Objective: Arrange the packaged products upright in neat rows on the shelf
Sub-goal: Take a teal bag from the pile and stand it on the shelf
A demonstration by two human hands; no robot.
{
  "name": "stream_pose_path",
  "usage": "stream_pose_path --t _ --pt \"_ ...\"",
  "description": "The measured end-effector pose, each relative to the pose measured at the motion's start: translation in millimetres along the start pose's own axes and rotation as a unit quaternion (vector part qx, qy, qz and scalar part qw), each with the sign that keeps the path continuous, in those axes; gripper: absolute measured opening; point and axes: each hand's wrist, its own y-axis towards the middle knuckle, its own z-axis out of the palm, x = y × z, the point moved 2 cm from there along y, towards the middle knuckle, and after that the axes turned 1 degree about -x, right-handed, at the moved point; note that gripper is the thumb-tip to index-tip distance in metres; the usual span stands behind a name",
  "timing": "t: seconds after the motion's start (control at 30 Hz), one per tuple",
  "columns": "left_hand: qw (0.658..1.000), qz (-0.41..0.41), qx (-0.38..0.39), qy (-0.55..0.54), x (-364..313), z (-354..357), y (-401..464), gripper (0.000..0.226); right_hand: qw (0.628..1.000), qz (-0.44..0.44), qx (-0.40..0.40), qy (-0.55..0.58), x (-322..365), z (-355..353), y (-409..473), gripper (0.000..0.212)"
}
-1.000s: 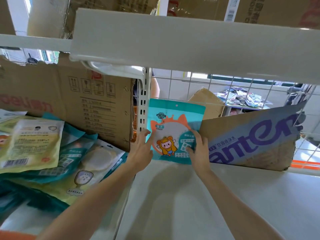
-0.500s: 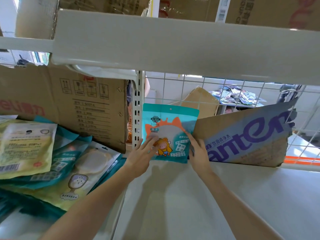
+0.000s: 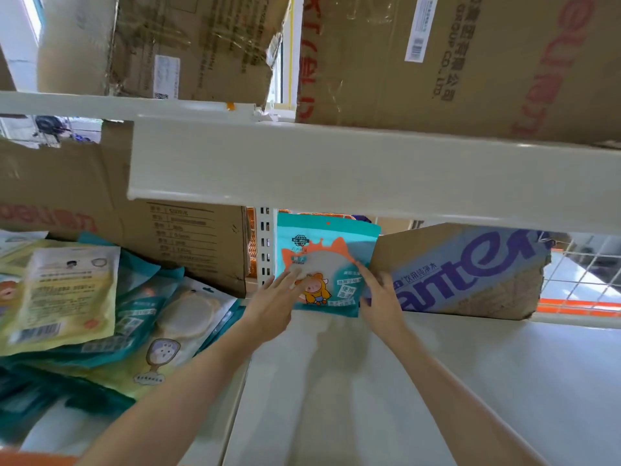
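Observation:
A teal packet (image 3: 327,250) with an orange splash and a cartoon figure stands upright at the back left corner of the white shelf (image 3: 470,381), against the slotted upright post (image 3: 265,243). My left hand (image 3: 272,311) lies flat on the packet's lower left face with straight fingers. My right hand (image 3: 381,297) presses its lower right edge with straight fingers. A loose heap of teal and yellow packets (image 3: 100,314) lies on the neighbouring shelf to the left.
A torn cardboard sheet with purple lettering (image 3: 470,270) leans along the back right of the shelf. A brown carton (image 3: 168,237) stands behind the heap. The upper shelf board (image 3: 336,169) hangs low overhead, with large cartons (image 3: 437,62) on top. Wire mesh (image 3: 581,264) backs the shelf.
The view has tilted upward, showing more of the upper shelf and cartons. My left hand slid from the packet's left edge onto its front face. The packet stays upright in the corner.

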Motion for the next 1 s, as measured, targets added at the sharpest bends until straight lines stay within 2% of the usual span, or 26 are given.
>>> stream_pose_path --t 0.27,0.47,0.63,0.8,1.0 --pt "1.0 -0.006 -0.009 -0.016 -3 -11 0 0.069 1.0 -0.001 0.018 0.024 7 -5 2 0.074" --pt "0.995 -0.033 -0.022 -0.09 -2 1 -7 0.069 0.991 0.043 0.019 0.129 -2 2 3 0.065" --pt "0.993 -0.061 -0.039 -0.093 0 20 -13 0.072 0.971 0.053 0.014 0.232 -10 12 12 0.058" --pt "0.987 -0.084 -0.065 -0.123 1 30 -15 0.077 0.976 0.023 0.004 0.216 -9 15 19 0.057" --pt "0.991 -0.081 -0.043 -0.096 0 30 -19 0.078 0.978 0.019 0.02 0.207 -7 13 15 0.048"
